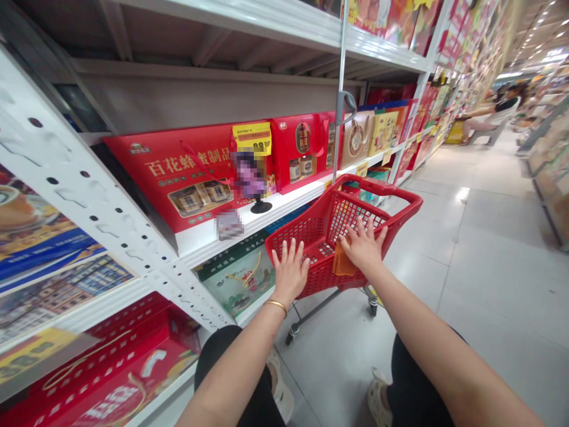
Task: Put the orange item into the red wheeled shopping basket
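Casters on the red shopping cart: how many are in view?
2: one caster at the lower left of the red shopping cart, nearer the shelf; one at lower right. More may be hidden.

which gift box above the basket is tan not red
The tan gift box with the round emblem, between the red box and the yellow one.

L hand (290, 273) w/ thin gold bangle (275, 306) at wrist, smooth polished band. R hand (363, 246) & both forearms (444, 350) bare. Plain black trousers (231, 367). Pale beige sneakers (379, 398), chunky soles, laces/straps unclear.
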Motion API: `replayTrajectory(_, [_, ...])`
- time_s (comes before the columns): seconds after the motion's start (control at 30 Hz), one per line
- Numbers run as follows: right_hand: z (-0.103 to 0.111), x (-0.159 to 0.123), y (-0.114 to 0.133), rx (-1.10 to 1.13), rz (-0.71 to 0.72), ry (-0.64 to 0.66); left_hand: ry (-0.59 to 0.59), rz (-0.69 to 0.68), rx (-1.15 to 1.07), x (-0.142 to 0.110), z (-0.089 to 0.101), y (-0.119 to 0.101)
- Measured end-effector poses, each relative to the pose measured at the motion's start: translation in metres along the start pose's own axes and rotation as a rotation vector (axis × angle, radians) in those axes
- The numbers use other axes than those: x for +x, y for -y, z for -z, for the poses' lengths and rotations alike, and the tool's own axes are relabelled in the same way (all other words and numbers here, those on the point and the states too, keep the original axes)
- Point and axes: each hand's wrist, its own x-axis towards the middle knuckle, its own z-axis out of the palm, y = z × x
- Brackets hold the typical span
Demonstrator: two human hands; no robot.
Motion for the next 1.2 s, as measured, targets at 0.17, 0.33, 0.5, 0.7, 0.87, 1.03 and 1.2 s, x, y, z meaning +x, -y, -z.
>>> replayTrajectory(0.17, [-0.003,-0.016,0.027,0.053,0.155,0.045,-0.013,-0.017,0.006,0.000,-0.002,0.000])
replayTrajectory(0.33, [-0.007,-0.025,0.047,0.135,0.325,0.055,-0.024,-0.017,0.030,0.000,-0.002,0.001])
replayTrajectory(0.5, [-0.006,-0.006,0.011,0.068,0.085,-0.044,-0.023,-0.011,0.025,0.001,-0.002,0.000])
replayTrajectory(0.7, [-0.008,-0.030,0.047,0.137,0.410,0.028,-0.028,-0.007,0.010,0.001,-0.005,0.001])
replayTrajectory(0.87, [-0.009,-0.026,0.039,0.128,0.362,0.020,-0.029,-0.008,0.003,0.001,-0.004,0.002])
replayTrajectory(1.03, [-0.012,-0.005,-0.006,0.050,0.054,-0.066,-0.020,-0.004,-0.001,0.002,-0.003,0.001])
replayTrajectory(1.2, [-0.009,-0.027,0.032,0.124,0.245,0.039,-0.025,0.001,0.009,0.001,-0.003,0.000])
